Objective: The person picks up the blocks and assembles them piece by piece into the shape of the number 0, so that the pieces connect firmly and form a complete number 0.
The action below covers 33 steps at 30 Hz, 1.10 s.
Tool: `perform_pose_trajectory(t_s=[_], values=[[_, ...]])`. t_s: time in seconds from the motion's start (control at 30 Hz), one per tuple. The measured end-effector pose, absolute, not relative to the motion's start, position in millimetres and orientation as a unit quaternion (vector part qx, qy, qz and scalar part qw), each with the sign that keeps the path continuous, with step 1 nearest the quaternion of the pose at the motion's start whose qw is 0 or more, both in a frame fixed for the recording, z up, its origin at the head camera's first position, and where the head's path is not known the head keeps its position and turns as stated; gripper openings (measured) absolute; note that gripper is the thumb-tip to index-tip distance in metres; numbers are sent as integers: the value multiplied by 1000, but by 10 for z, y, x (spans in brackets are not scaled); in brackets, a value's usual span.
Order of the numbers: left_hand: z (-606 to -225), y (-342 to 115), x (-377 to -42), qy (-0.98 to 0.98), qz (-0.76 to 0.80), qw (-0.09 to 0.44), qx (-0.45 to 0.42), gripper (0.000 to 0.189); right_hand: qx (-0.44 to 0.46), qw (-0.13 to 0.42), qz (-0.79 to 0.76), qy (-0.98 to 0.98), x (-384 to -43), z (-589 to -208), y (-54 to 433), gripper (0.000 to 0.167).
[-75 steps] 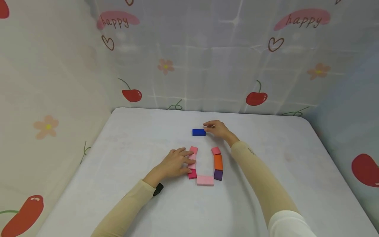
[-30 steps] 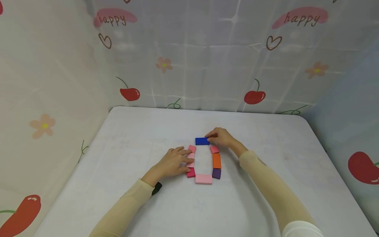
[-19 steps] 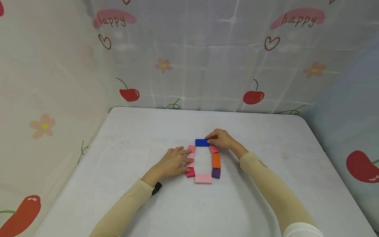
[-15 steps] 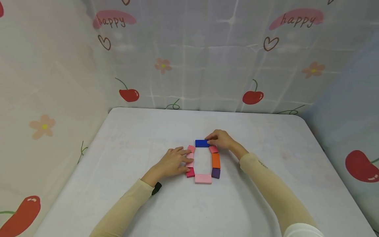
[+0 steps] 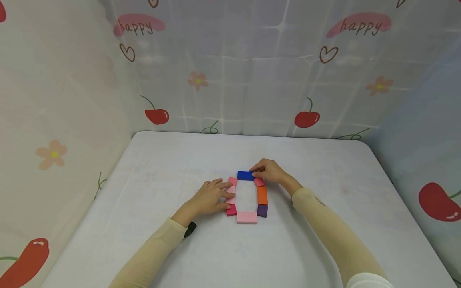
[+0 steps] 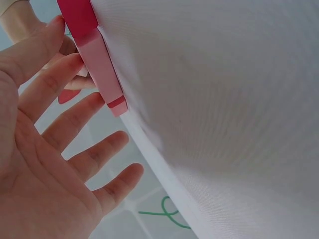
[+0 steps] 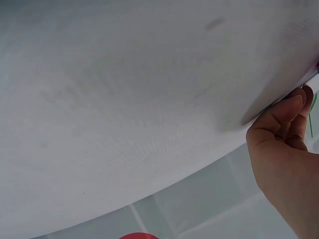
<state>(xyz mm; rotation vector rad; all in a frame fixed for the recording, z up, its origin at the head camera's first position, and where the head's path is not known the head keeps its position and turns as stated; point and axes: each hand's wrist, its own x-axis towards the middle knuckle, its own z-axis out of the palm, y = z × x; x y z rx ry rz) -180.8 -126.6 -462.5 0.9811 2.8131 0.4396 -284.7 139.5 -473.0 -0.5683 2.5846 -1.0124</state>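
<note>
My right hand (image 5: 271,171) pinches the right end of a flat blue block (image 5: 245,176) between thumb and fingers, at the far end of a ring of blocks. My left hand (image 5: 209,198) lies palm down with spread fingers. Its fingertips touch the ring's left side: a small pink block (image 5: 233,181), a light pink block (image 5: 231,200) and a magenta block (image 5: 231,210). In the left wrist view the fingers are extended along the magenta block (image 6: 79,20) and the light pink block (image 6: 101,67). The right wrist view shows the right hand (image 7: 281,149), with the blue block hidden.
The ring's right side has a small pink block (image 5: 259,182), an orange block (image 5: 262,195) and a purple block (image 5: 262,211). A light pink block (image 5: 246,217) forms the near side. All rest on a white table (image 5: 173,160), backed by a patterned curtain (image 5: 245,92).
My right hand has brought the blue block nearer, from well beyond the ring to close against the far ends of its sides. The left hand has stayed in place.
</note>
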Motion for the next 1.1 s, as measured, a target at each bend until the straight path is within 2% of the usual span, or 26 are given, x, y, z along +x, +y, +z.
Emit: perform_pose_trajectory(t_s=[0.57, 0.87, 1.1], values=[[-4640, -1277, -1833, 933, 142, 65, 326, 40, -202, 155, -354, 900, -2872, -4754, 1400, 25], [-4640, -1272, -1843, 931, 148, 62, 328, 40, -173, 184, -362, 897, -2851, -4688, 1425, 35], [-4653, -1269, -1828, 933, 155, 51, 321, 39, -173, 152, -350, 908, -2734, -4610, 1539, 39]])
